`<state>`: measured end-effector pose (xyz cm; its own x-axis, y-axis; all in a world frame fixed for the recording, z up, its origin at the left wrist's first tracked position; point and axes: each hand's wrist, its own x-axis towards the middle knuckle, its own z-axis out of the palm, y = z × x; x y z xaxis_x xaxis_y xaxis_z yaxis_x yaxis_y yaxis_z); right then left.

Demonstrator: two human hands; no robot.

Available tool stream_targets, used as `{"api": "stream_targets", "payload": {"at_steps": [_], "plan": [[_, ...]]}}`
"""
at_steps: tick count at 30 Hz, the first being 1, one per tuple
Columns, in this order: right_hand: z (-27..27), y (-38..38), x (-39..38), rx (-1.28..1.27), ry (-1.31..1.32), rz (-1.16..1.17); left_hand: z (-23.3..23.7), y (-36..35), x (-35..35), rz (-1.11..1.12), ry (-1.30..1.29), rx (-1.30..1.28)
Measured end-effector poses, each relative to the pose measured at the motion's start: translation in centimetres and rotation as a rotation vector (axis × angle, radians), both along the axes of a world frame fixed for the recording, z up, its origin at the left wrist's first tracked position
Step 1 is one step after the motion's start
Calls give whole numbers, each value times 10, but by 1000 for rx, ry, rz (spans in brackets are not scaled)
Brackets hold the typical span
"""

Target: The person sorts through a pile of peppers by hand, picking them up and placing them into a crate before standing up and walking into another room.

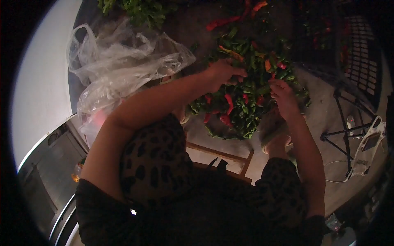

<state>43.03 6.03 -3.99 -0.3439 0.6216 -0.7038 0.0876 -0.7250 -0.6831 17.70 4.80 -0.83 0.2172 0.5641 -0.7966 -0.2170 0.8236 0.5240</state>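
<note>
**Pepper heap (246, 98), red and green, under two hands**

Left hand (221, 75): half-curled over the heap's upper part; hold, cannot tell. Right hand (284, 97): fingertips drawn together at the heap's right side; hold, cannot tell. Plastic bag (123, 67): beyond left forearm. Step, judged: picking through; calls for light fingertip work.

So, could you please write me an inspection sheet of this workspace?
Surface: grey floor, dimly lit.
Things: green peppers heaped between the feet, with red peppers among them; more red ones beyond.
Clutter: crumpled clear bag left of the heap; leafy greens past it.
Hands: left hand over the heap; right hand at its right side; grips unclear.
Cables: thin pale cord on the right.
Surroundings: black stand and slotted crate at right; wooden frame between the legs.
</note>
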Motion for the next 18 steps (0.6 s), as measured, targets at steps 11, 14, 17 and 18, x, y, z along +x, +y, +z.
{"api": "stream_targets", "payload": {"at_steps": [11, 14, 17, 18], "plan": [[14, 1, -5, -119, 233, -112, 17, -2, 12, -249, -82, -35], [17, 2, -10, -102, 184, -78, 15, -3, 11, -285, -98, -4], [33, 2, -16, -19, 88, 30, 21, -1, 12, -318, -18, 15], [32, 2, -16, 6, 93, 45, 22, -1, 13, -319, -1, 15]]}}
